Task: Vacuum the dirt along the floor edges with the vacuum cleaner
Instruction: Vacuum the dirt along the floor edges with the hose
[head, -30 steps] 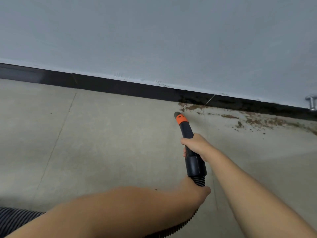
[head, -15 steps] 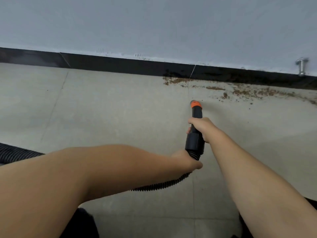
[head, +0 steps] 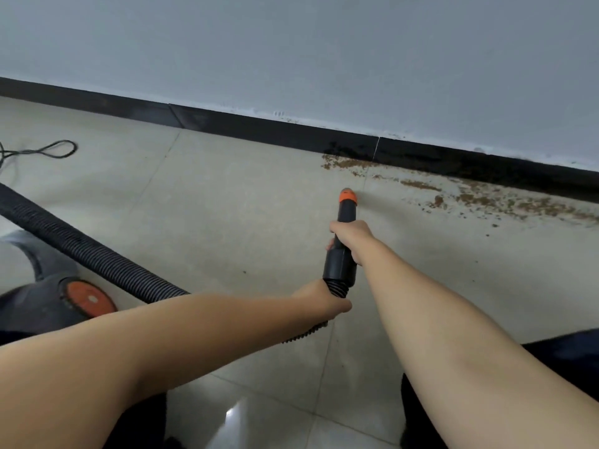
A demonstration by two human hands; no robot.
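Gripping the black nozzle (head: 344, 234) with my right hand (head: 348, 233) wrapped tight, left hand (head: 319, 301) clamped round the ribbed hose (head: 97, 257). Orange tip (head: 347, 196) sits just short of the brown dirt (head: 486, 197) along the baseboard (head: 259, 128).

Nozzle (head: 346, 211): black with orange tip. Hose (head: 84, 251): black, ribbed. Vacuum body (head: 48, 303), near left: dark grey with orange disc. Dirt (head: 486, 197), far right: brown specks. Floor (head: 243, 205): beige tiles. Skirting (head: 259, 129): black. Wall (head: 291, 53): pale grey.
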